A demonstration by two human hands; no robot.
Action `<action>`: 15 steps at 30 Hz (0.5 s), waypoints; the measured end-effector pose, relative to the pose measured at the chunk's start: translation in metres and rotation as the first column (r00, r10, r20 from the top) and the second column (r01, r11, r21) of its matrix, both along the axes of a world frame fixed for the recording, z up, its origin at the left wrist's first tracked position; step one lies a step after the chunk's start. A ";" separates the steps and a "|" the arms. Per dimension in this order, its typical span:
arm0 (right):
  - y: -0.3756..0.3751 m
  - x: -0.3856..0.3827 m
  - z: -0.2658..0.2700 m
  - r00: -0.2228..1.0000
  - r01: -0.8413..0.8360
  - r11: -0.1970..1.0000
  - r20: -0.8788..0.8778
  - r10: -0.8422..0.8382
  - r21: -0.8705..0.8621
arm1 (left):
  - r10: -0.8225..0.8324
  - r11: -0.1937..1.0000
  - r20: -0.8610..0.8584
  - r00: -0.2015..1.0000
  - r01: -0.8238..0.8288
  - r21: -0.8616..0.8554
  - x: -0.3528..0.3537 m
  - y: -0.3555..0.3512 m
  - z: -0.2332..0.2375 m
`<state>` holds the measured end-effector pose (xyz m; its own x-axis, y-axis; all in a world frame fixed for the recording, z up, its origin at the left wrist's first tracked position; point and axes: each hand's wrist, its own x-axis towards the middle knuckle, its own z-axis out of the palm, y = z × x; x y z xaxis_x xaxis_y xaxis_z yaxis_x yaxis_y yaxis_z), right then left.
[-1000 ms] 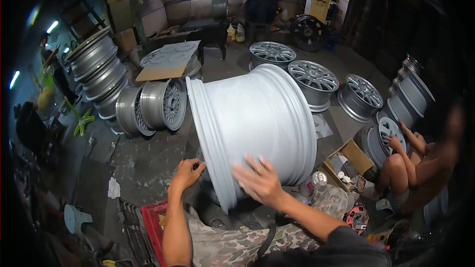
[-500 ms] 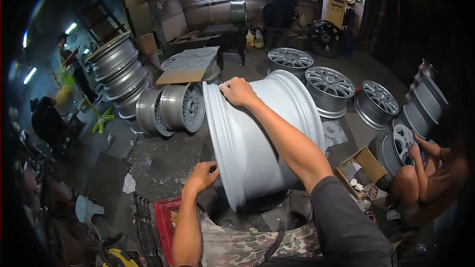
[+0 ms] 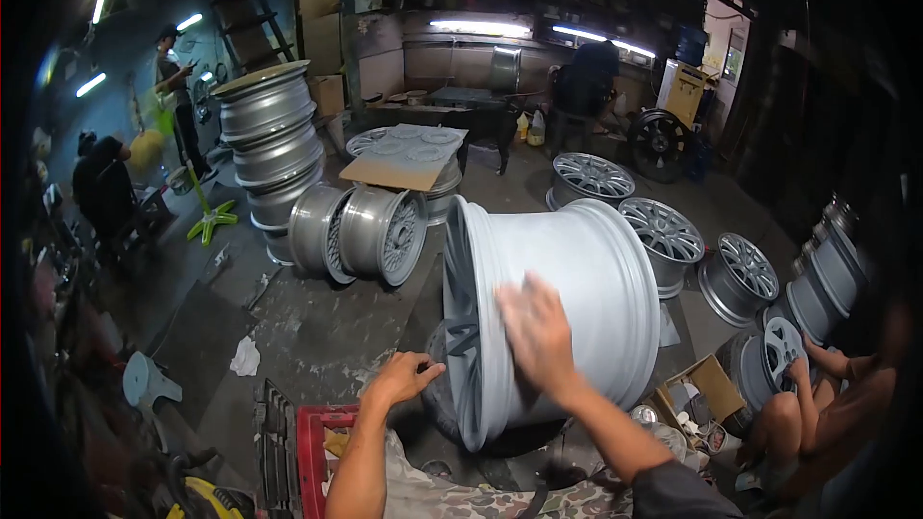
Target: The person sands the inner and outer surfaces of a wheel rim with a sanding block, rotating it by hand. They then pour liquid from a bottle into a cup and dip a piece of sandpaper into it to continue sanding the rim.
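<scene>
A large grey-white wheel rim (image 3: 577, 298) lies on its side in front of me, its spoked face (image 3: 460, 327) turned left. Beneath it shows part of a black tire (image 3: 437, 399). My right hand (image 3: 538, 334), smeared by motion, lies fairly flat over the barrel near the left lip, fingers stretched out. Low beside the spoked face is my left hand (image 3: 402, 380), fingers bent and thumb apart from them, fingertips right at the rim's edge. Nothing shows between them.
Stacked rims (image 3: 274, 144) and two mesh-spoke rims (image 3: 380, 240) stand left, by a cardboard sheet (image 3: 404, 168). Several spoked rims (image 3: 663, 231) sit right. A person (image 3: 836, 394) handles a rim beside a cardboard box (image 3: 716, 389). A red crate (image 3: 317, 432) sits near my left arm.
My right hand has come off the rim's top lip and down onto the barrel's near side. The rim has turned, showing more of its spokes. My view has shifted left.
</scene>
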<state>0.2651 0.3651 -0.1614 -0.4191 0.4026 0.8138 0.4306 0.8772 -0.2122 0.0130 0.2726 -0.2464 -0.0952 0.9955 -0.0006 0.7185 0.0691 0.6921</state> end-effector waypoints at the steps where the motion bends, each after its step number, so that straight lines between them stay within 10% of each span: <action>1: 0.025 -0.015 0.021 0.996 -0.034 0.998 -0.084 0.029 -0.062 | -0.014 1.000 0.003 1.000 0.014 0.008 0.001 0.000 -0.002; 6: 0.104 -0.053 0.052 0.992 -0.127 0.913 -0.045 0.119 -0.389 | -0.023 1.000 -0.002 1.000 0.023 -0.007 0.001 -0.002 -0.001; 8: 0.080 -0.045 0.033 0.994 -0.012 0.993 -0.112 -0.001 -0.120 | -0.025 0.999 0.005 1.000 0.025 -0.026 0.002 -0.006 0.003; 15: -0.088 0.026 -0.054 0.991 0.131 0.989 -0.009 -0.132 -0.071 | -0.021 0.999 -0.026 0.999 0.020 -0.045 0.002 -0.017 0.017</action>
<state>0.2910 0.2773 -0.2158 -0.3479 0.5098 0.7868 0.5375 0.7961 -0.2782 0.0147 0.2559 -0.2291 -0.0750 0.9963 -0.0427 0.7383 0.0842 0.6692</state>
